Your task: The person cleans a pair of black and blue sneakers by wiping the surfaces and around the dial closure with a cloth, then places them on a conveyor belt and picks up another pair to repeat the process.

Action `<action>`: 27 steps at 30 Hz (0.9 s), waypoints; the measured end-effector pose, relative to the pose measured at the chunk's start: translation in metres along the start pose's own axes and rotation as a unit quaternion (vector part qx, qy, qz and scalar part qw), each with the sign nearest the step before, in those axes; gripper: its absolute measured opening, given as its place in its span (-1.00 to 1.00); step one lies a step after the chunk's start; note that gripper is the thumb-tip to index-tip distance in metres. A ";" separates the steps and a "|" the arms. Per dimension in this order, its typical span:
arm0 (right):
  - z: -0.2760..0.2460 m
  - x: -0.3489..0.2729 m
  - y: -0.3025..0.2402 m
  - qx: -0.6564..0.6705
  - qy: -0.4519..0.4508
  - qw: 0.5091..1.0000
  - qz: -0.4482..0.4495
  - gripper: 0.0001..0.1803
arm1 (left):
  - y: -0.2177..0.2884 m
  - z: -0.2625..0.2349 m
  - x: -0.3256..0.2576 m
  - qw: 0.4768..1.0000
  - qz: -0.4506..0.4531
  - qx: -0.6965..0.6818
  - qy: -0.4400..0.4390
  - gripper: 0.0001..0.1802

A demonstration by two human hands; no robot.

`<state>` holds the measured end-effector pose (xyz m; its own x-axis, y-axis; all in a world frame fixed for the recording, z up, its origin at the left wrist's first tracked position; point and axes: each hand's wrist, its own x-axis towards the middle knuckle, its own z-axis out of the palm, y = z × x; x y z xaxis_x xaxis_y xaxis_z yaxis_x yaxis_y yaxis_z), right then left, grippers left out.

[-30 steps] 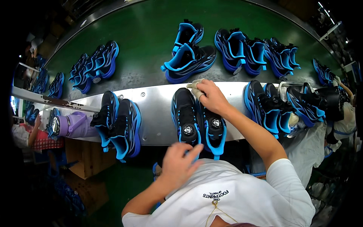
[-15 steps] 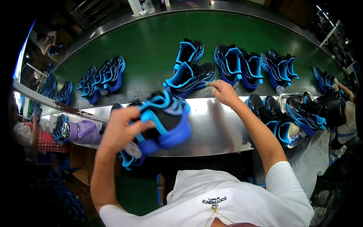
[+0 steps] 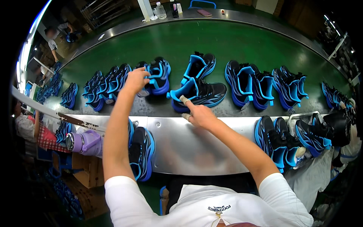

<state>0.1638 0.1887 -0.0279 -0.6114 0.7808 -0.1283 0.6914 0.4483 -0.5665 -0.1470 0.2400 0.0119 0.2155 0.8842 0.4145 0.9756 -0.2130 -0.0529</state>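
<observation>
Black-and-blue sneakers (image 3: 162,85), a pair on the green tabletop (image 3: 227,38) just beyond and right of the left hand (image 3: 137,80), fingers curled at the heels; whether pinching or loose, cannot tell; right hand (image 3: 202,115) with thumb and forefinger spread, in beige finger covers (image 3: 184,99), at the side of another sneaker (image 3: 212,94); nearer the body than both sets of fingers, a metal ledge (image 3: 200,151) bearing more shoes (image 3: 264,132); well left of the left fingers, a lilac bottle (image 3: 93,146).
</observation>
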 end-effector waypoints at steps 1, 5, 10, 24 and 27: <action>0.001 0.006 0.000 0.012 0.003 1.000 0.018 -0.24 | 0.025 0.007 0.007 0.990 0.023 0.121 0.073 -0.73; -0.003 0.011 0.006 0.002 0.082 0.997 0.017 -0.32 | 0.112 0.010 0.070 0.994 0.021 -0.081 -0.066 -0.66; -0.028 -0.023 0.061 -0.094 0.198 0.975 0.034 -0.36 | 0.141 0.090 0.065 0.979 -0.014 -0.100 -0.178 -0.75; -0.052 -0.181 0.037 0.053 0.058 0.996 -0.039 -0.51 | 0.251 -0.098 -0.149 0.938 0.047 -0.289 -0.187 -0.70; -0.010 -0.237 0.017 0.000 0.054 0.996 -0.070 -0.56 | 0.269 -0.104 -0.206 0.937 0.045 -0.275 -0.210 -0.63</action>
<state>0.3245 0.0154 0.0015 -0.6567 0.7532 0.0390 0.6026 0.5551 -0.5733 0.0664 -0.0424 0.0068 0.4051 0.9138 0.0306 0.8090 -0.3738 0.4535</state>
